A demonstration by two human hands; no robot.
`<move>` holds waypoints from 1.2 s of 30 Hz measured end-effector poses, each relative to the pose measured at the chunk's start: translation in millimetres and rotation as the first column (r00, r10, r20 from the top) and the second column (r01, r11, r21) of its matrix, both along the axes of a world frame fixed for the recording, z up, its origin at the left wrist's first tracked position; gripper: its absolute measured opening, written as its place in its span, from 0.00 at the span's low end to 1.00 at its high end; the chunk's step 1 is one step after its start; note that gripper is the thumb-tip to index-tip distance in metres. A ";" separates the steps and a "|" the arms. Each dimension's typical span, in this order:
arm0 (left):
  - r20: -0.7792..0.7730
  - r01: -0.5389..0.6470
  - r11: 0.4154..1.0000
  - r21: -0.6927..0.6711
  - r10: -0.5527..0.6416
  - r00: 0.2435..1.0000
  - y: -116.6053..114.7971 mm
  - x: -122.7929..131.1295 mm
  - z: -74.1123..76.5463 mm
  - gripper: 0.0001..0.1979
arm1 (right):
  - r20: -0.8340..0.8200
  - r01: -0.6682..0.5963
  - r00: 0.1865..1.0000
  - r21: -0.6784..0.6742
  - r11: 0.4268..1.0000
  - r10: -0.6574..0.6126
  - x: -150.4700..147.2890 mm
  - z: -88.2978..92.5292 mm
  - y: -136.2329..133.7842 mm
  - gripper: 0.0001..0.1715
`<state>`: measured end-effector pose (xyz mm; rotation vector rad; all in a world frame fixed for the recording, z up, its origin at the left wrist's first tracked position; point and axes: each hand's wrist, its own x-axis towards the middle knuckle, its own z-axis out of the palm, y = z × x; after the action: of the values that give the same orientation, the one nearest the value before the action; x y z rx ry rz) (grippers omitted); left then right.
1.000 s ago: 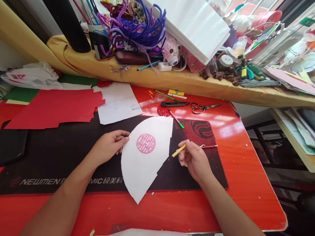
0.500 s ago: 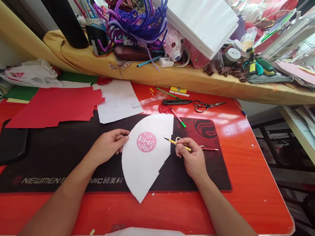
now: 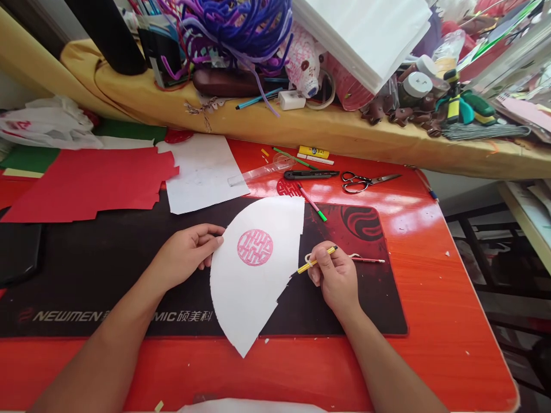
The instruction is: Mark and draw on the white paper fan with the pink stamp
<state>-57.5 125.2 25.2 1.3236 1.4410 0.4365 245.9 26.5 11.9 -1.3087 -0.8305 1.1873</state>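
My left hand [image 3: 185,256] grips the left curved edge of a white paper fan shape [image 3: 253,287], which lies on the dark desk mat. A round pink stamped seal [image 3: 255,248] with a geometric character pattern is printed near its upper part. My right hand [image 3: 336,276] holds a yellow pencil [image 3: 316,259] between fingers and thumb, just right of the paper's cut edge. The pencil does not touch the paper.
A black NEWMEN desk mat [image 3: 86,281] covers the red table [image 3: 434,321]. Beyond it lie scissors [image 3: 364,182], a black utility knife [image 3: 310,175], a clear ruler [image 3: 260,172], white paper [image 3: 202,175] and red paper [image 3: 81,186]. A cluttered, yellow-draped shelf [image 3: 275,123] runs behind.
The yellow pencil has turned in my right hand, its dark tip now pointing up-right instead of left toward the paper. The view has shifted slightly; the paper and my left hand stay put.
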 end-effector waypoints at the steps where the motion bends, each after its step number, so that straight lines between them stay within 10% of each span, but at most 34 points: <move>1: -0.003 0.004 1.000 0.001 -0.004 1.000 0.0 0.2 0.6 0.27 | 0.010 -0.002 1.000 -0.007 1.000 0.002 -0.5 0.9 0.0 0.31; 36: 0.010 0.001 1.000 -0.010 -0.001 1.000 -0.9 -1.1 -1.9 0.25 | 0.340 -0.124 0.937 0.103 0.987 0.082 -6.5 -11.1 0.1 0.17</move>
<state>-58.6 124.3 23.3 1.3126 1.4325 0.4342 239.4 26.6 0.8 -1.3986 -1.2132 0.9877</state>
